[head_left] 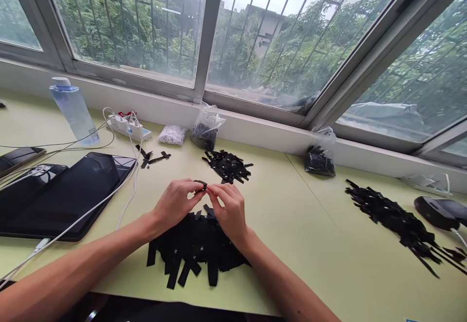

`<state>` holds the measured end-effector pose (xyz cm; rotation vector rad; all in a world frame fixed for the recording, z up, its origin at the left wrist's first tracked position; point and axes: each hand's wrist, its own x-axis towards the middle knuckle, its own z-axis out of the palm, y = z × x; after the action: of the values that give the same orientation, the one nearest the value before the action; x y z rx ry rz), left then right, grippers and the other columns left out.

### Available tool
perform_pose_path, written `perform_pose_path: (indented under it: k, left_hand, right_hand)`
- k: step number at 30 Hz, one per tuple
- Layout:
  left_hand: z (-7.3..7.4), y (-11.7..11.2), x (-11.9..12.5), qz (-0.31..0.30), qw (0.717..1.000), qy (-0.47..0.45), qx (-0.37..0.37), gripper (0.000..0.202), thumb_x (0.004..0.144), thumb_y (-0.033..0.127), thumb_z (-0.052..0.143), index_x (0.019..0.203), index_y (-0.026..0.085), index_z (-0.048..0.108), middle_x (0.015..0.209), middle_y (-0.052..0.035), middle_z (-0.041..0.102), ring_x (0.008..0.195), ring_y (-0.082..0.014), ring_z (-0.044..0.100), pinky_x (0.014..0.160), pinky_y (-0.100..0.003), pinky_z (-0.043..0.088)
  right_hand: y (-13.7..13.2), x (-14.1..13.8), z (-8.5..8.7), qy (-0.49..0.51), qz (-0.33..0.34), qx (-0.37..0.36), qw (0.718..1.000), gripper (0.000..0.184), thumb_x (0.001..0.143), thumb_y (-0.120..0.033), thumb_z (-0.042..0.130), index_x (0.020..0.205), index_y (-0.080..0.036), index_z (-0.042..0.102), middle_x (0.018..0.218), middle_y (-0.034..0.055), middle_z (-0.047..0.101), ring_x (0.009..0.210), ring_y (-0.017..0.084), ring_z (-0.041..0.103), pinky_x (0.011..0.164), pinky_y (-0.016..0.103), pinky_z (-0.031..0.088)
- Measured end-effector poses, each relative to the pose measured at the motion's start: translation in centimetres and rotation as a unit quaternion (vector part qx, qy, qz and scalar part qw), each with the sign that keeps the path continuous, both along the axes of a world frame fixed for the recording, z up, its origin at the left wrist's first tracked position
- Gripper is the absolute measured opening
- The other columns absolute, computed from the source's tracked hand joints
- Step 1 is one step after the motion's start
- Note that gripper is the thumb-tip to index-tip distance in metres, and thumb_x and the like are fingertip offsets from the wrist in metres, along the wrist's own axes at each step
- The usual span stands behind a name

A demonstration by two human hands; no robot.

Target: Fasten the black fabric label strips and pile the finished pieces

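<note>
My left hand (pixel 179 196) pinches a small black fabric strip (pixel 200 184) between thumb and fingers. Fingertips of my right hand (pixel 230 206) meet the same strip at its right end, closed on it. Most of the strip is covered by the fingers. Below both hands lies a wide pile of black fabric strips (pixel 193 244), some with small white marks. Just beyond my hands is a smaller heap of black strips (pixel 228 165), also with white specks.
A tablet (pixel 69 195) with white cables lies left, near a water bottle (pixel 75 110) and a power strip (pixel 129 126). Along the sill stand bags of black pieces (pixel 205 134) (pixel 320 159) and a white packet (pixel 172 135). Another black strip pile (pixel 394 220) lies right.
</note>
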<state>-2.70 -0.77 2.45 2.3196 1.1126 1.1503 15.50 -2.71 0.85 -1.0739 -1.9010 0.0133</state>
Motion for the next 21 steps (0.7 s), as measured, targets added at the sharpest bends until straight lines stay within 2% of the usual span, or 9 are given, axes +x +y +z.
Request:
perform_pose_path:
  k: [8, 14, 18, 21]
  left_hand:
    - [-0.3, 0.1, 0.0, -0.012, 0.998, 0.043, 0.042, 0.014, 0.096, 0.02, 0.057, 0.09, 0.021, 0.071, 0.085, -0.0046, 0.073, 0.081, -0.0201, 0.067, 0.074, -0.033, 0.05]
    - [0.4, -0.3, 0.2, -0.084, 0.996, 0.019, 0.01, 0.017, 0.099, 0.017, 0.05, 0.099, 0.02, 0.067, 0.097, -0.0056, 0.072, 0.095, -0.021, 0.064, 0.085, -0.034, 0.051]
    - [0.6, -0.2, 0.1, -0.088, 0.996, -0.005, -0.002, 0.025, 0.102, 0.018, 0.044, 0.098, 0.02, 0.068, 0.094, -0.0059, 0.071, 0.091, -0.0196, 0.064, 0.081, -0.033, 0.051]
    - [0.7, 0.0, -0.1, -0.084, 0.996, -0.018, 0.001, 0.023, 0.102, 0.023, 0.047, 0.096, 0.02, 0.069, 0.093, -0.0057, 0.072, 0.088, -0.0193, 0.064, 0.08, -0.032, 0.05]
  right_hand:
    - [-0.2, -0.2, 0.2, -0.004, -0.009, -0.01, 1.0, 0.014, 0.099, -0.024, 0.059, 0.104, -0.026, 0.072, 0.099, 0.0049, 0.075, 0.089, 0.022, 0.068, 0.084, 0.039, 0.047]
    - [0.0, 0.3, 0.4, 0.016, -0.011, -0.003, 1.0, 0.016, 0.097, -0.023, 0.06, 0.107, -0.026, 0.072, 0.101, 0.0054, 0.076, 0.09, 0.023, 0.07, 0.087, 0.04, 0.049]
    - [0.0, 0.5, 0.6, 0.039, 0.004, 0.0, 0.999, 0.017, 0.096, -0.021, 0.061, 0.107, -0.027, 0.073, 0.103, 0.0049, 0.076, 0.09, 0.022, 0.07, 0.087, 0.04, 0.052]
    - [0.0, 0.4, 0.8, 0.054, 0.017, -0.008, 0.998, 0.017, 0.096, -0.022, 0.062, 0.106, -0.027, 0.074, 0.101, 0.0047, 0.076, 0.088, 0.022, 0.071, 0.085, 0.04, 0.053]
